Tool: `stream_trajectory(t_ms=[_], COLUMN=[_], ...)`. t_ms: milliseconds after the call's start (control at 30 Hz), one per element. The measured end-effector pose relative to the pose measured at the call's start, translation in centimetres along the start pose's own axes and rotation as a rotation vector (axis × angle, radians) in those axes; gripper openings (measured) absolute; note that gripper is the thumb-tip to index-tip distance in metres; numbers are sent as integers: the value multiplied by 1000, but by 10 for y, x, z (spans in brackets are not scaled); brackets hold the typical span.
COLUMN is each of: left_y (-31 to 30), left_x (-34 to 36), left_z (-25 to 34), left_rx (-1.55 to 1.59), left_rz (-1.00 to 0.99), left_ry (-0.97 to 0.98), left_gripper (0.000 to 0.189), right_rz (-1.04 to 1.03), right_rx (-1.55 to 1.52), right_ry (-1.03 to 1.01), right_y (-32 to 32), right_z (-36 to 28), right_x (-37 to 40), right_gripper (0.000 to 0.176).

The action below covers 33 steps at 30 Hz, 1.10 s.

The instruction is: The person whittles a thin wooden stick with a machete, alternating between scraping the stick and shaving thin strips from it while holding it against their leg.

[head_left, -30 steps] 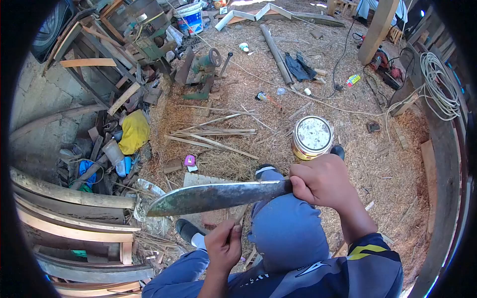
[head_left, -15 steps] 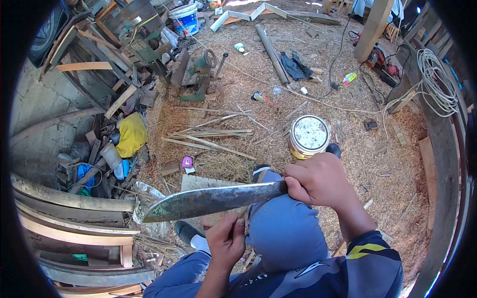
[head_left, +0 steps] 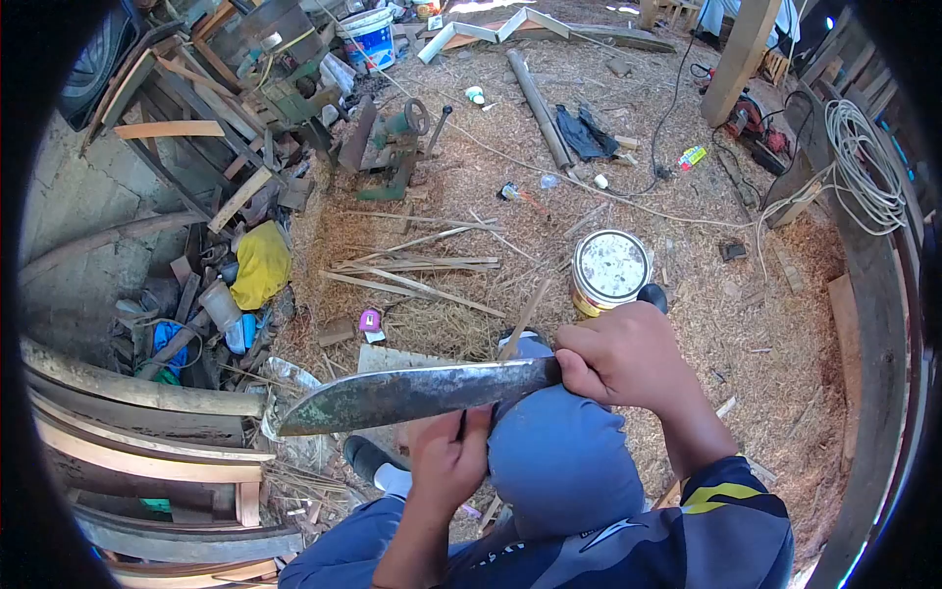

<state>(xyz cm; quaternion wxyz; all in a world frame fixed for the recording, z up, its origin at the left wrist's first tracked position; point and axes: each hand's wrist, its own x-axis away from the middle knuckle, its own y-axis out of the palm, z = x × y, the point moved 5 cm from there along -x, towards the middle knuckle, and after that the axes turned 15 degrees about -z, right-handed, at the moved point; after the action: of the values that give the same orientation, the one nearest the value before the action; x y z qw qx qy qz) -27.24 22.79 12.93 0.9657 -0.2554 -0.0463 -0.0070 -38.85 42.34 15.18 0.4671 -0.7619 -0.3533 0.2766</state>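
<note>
My right hand (head_left: 628, 353) is closed round the handle of a machete (head_left: 422, 395). Its broad dark blade points left, roughly level, with the bright edge facing away from me. My left hand (head_left: 446, 456) is closed below the blade, by my knee. A thin wooden strip (head_left: 528, 316) sticks out past the far side of the blade. It lines up with my left fist, though the blade covers the stretch between and hides where blade and strip meet. A light board (head_left: 392, 359) lies on the ground beyond the blade.
Several thin wooden strips (head_left: 422, 263) lie on the shavings ahead, near a pink tape measure (head_left: 370, 321). A lidded bucket (head_left: 611, 270) stands by my right foot. Stacked curved timbers (head_left: 147, 393) are at left, with a yellow cloth (head_left: 261, 265) beyond. Coiled cable (head_left: 863, 162) hangs at right.
The wooden strip now protrudes beyond the blade, where it did not show before. My left hand has moved slightly upward, towards the blade. The machete has barely shifted.
</note>
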Motion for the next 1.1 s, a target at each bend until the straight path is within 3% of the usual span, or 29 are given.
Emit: stream_trajectory(t_ms=[67,167,467,667,867,967,1100], left_y=[-3,-3,-1,-7,-8,-12,-8], left_x=[-2,-7,-12,-11,-1,2,19], left_z=[-13,-7,-2,6,10,14,4], left_rx=[168,16,106,-193,-179,-139,-23], left_rz=[-27,-107,-104,-96,-54,-154,-75], left_ry=[-45,54,10,61,111,34,22], left_gripper=[14,17,22,21,17,15,18], right_rz=[-17,-15,19,-6,21,8,-2], right_rx=[5,-33,-77,-65,-50,-53,-76], right_ry=[20,-2,-38,-50,-38,-33,28], right_y=[2,3,3,4,1,2,6], right_z=[1,1,-2,-2,-6,-4,4], right_x=[0,-3,-10,-11,-6,-3,5], right_gripper=[26,26,26,26,25,24,24])
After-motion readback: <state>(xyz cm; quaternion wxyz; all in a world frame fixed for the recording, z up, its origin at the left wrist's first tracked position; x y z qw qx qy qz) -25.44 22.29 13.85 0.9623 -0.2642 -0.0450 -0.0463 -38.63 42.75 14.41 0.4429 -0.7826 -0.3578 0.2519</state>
